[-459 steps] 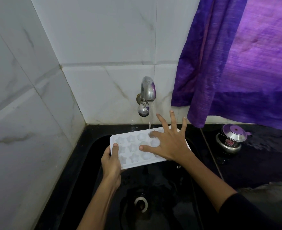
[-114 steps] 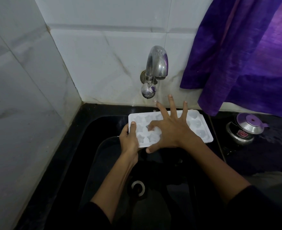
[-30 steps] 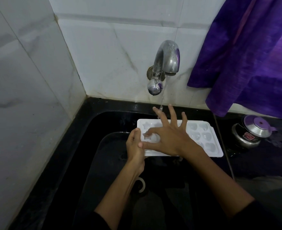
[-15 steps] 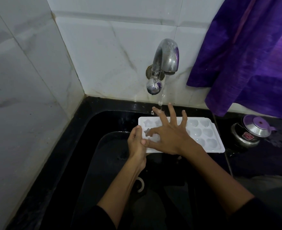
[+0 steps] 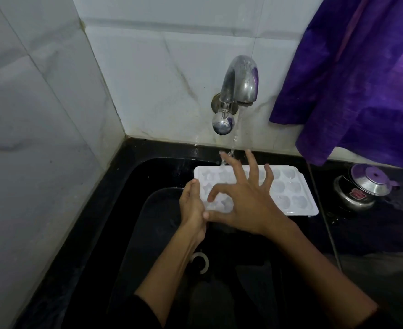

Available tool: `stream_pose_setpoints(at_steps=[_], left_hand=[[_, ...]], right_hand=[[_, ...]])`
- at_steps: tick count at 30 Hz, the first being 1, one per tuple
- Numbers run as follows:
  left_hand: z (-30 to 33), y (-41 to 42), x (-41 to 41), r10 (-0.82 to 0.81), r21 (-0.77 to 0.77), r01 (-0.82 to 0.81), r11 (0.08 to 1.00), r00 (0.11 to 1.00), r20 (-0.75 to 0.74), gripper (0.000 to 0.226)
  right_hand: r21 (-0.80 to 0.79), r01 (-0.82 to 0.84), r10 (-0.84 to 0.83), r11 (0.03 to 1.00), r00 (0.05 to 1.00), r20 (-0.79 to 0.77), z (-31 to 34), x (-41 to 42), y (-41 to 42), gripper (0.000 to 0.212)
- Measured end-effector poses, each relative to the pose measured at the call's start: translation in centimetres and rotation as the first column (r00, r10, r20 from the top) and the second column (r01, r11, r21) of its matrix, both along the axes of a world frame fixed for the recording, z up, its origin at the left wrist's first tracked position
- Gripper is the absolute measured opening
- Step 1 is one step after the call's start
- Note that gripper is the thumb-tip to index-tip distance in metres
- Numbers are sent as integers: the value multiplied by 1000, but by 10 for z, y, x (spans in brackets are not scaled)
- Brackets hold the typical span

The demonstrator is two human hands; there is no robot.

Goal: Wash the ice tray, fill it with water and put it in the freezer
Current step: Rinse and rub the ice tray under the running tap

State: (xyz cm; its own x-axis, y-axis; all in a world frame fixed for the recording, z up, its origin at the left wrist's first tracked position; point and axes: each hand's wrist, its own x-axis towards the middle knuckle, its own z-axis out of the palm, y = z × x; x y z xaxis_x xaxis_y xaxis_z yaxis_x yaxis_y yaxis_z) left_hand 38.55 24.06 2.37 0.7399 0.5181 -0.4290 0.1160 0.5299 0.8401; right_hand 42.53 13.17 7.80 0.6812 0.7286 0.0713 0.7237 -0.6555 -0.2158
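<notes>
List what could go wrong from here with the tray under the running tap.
1. The left hand grips the wet ice tray by one end only; it could slip or tip into the sink.
2. Water from the tap hits the right hand's fingers and may splash toward the steel pot.
3. The purple curtain hangs close to the stream and could get wet.

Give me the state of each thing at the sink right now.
tap: running, thin stream
ice tray: held level over the sink, under the stream
left hand: gripping the tray's left end
right hand: fingers spread, rubbing the moulds
sink: black, wet
steel pot: lidded, on the counter
</notes>
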Motion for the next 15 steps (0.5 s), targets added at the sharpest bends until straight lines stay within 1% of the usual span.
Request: stream_pose_setpoints(at_steps=[1,3,5,8,11,15], left_hand=[[1,2,1,8,1,-8,1000,1000,-4,28],[6,4,2,23,-10,-23,1000,1000,-8,27],[10,4,3,40,-22,-40,999,999,-17,26],[14,2,4,60,-58,-61,996,998,-28,25],[14,3,4,74,-46,-75,996,997,-33,25],[15,7,2,70,-34,-72,997,997,-40,26]], right_hand=[[-76,-26,28,997,999,17,-4,-3,-1,53],[-129,-45,57,991,994,96,-13,-9,-1,47],[-92,-4,17,996,991,135,-19,-12,3,40],[45,2,-13,999,969,245,-26,-9,8,20],[108,32,-61,994,959,275,-23,-9,12,20],[93,38,-61,995,967,249,-29,-11,13,23]])
